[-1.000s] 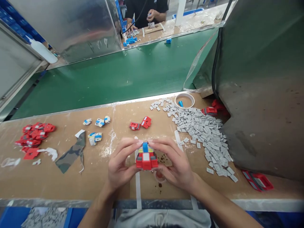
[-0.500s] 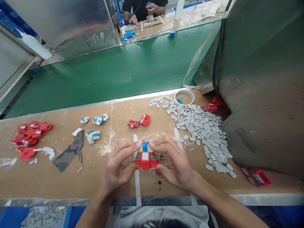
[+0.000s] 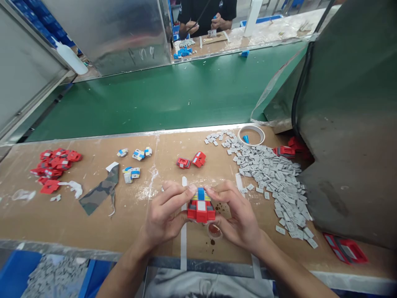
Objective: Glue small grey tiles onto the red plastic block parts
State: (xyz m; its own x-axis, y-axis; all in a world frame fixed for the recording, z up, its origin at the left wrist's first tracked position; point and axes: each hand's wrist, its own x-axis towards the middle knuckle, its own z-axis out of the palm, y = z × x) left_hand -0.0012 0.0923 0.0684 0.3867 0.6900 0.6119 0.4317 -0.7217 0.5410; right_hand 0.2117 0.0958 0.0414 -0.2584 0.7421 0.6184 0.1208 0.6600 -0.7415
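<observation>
Between both hands, above the cardboard-covered bench, is a red plastic toy part with a white square, grey sides and a blue and yellow top. My left hand pinches its left side, thumb low and fingers at the top edge. On the other side my right hand grips it the same way. Under the hands lies a small round dish with reddish contents, partly hidden, among dark spots. Two red parts lie beyond the hands. Several white, blue and yellow pieces sit to their left.
A red parts pile and a camouflage cloth strip lie left. At right are many grey tiles, a tape roll and a metal housing. Behind runs a green belt; a co-worker sits across it.
The view has shifted, so the bench appears farther right. Both hands keep their grip on the toy part. The co-worker's hand has lifted off the far table.
</observation>
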